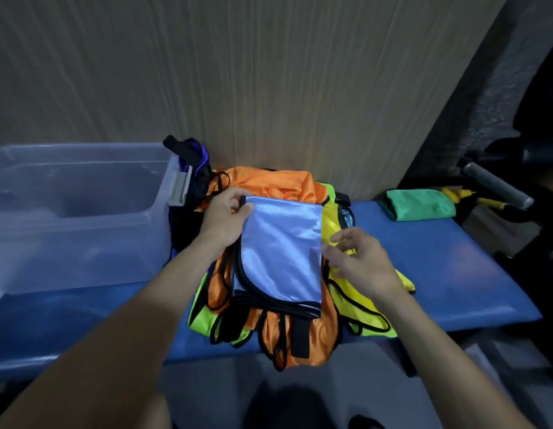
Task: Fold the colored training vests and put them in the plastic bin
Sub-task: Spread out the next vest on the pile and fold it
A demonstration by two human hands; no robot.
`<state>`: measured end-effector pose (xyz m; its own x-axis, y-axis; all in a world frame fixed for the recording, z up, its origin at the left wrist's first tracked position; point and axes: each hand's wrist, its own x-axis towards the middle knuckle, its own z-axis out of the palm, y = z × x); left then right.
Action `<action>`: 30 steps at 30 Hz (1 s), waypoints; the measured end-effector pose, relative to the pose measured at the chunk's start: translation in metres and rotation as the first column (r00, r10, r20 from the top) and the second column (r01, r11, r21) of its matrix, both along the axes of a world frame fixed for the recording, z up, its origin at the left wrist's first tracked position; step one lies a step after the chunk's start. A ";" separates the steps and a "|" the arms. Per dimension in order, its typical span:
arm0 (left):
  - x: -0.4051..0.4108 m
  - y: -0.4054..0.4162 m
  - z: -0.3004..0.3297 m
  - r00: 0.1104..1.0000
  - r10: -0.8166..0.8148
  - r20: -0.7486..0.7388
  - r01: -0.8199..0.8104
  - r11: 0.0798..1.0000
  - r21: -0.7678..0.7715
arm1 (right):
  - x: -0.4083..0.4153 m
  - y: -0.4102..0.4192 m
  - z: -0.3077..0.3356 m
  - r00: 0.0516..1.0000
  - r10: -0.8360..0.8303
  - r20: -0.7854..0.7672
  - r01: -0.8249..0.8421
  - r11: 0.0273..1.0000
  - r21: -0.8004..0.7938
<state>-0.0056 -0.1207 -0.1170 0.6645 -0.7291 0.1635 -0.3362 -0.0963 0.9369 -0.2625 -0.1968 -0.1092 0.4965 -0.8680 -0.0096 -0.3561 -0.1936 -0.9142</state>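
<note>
A light blue vest [281, 249] with black trim lies folded on top of a heap of orange vests [278, 187] and yellow vests [358, 308] in the middle of the blue bench [454, 267]. My left hand [227, 218] pinches the blue vest's upper left corner, thumb on top. My right hand [357, 258] hovers at the vest's right edge with relaxed fingers, holding nothing. The clear plastic bin [77, 212] stands on the bench to the left, and I see no vests in it.
A folded green cloth [420, 204] lies at the bench's far right end. Dark and purple straps [191, 162] sit between the bin and the heap. A wooden wall rises behind. Dark gym equipment [498, 184] stands to the right.
</note>
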 end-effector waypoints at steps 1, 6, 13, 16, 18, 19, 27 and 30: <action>0.001 0.000 -0.002 1.000 0.011 -0.001 -0.011 1.000 0.000 | -0.008 0.008 -0.001 0.995 0.080 -0.052 -0.081 0.997 -0.002; -0.002 0.004 -0.011 0.996 0.073 -0.058 -0.074 0.997 -0.018 | -0.033 0.043 -0.020 0.928 0.353 -0.120 -0.356 0.934 -0.009; -0.014 0.005 -0.012 0.977 0.162 -0.141 -0.168 0.985 -0.029 | -0.030 0.070 -0.052 0.969 0.248 -0.014 -0.244 0.943 -0.226; -0.016 0.007 -0.011 0.966 0.195 -0.168 -0.200 0.980 -0.015 | -0.031 0.071 -0.052 0.967 0.254 0.003 -0.241 0.923 -0.301; -0.017 0.007 -0.012 0.960 0.208 -0.188 -0.214 0.977 -0.011 | -0.032 0.072 -0.052 0.968 0.249 0.008 -0.233 0.916 -0.328; -0.017 0.007 -0.012 0.958 0.210 -0.195 -0.216 0.976 -0.010 | -0.033 0.072 -0.051 0.969 0.246 0.015 -0.227 0.915 -0.334; -0.016 0.003 -0.012 0.950 0.235 -0.204 -0.241 0.971 -0.002 | -0.034 0.068 -0.053 0.968 0.174 0.181 -0.114 0.947 -0.302; -0.017 0.002 -0.013 0.952 0.239 -0.193 -0.244 0.970 -0.001 | -0.033 0.067 -0.058 0.971 0.136 0.196 -0.074 0.953 -0.293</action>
<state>-0.0221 -0.1186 -0.1302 0.8406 -0.5407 0.0329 -0.1210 -0.1282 0.9843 -0.2951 -0.1295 -0.1671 0.5485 -0.7626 0.3429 -0.1241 -0.4797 -0.8686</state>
